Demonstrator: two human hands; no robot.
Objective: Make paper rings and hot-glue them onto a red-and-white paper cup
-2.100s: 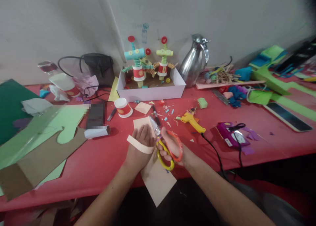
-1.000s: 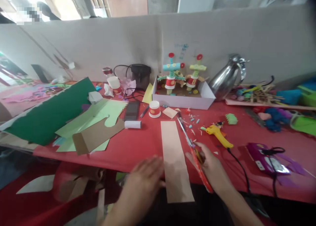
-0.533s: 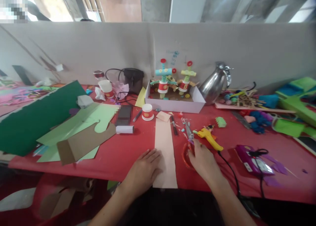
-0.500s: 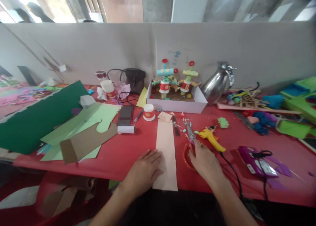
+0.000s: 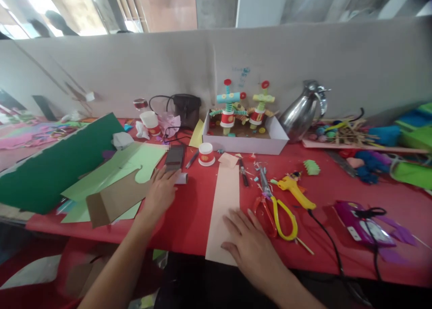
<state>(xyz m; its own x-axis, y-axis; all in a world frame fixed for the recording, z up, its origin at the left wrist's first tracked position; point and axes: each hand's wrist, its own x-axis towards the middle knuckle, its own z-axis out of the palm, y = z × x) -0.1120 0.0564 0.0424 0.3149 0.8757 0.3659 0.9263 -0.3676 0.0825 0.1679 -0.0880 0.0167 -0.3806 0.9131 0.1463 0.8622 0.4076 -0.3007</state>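
The paper strip (image 5: 221, 208) lies left of the scissors (image 5: 266, 192); we rest our right hand (image 5: 251, 239) on it, fingers spread. Our left hand (image 5: 161, 190) covers part of the white tube (image 5: 183, 178); we cannot tell whether its fingers grip.

1. Scissors (image 5: 267, 194) were laid between a paper strip (image 5: 225, 192) and a glue gun (image 5: 297, 194).
2. Two figures (image 5: 228, 117) were stood in a box (image 5: 245, 145), behind a cup (image 5: 206, 155).
3. A jug (image 5: 303, 113) was set right of the box.

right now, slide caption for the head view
Left hand at a white roll, right hand on a peach paper strip, open-handled scissors nearby on the red tabletop.
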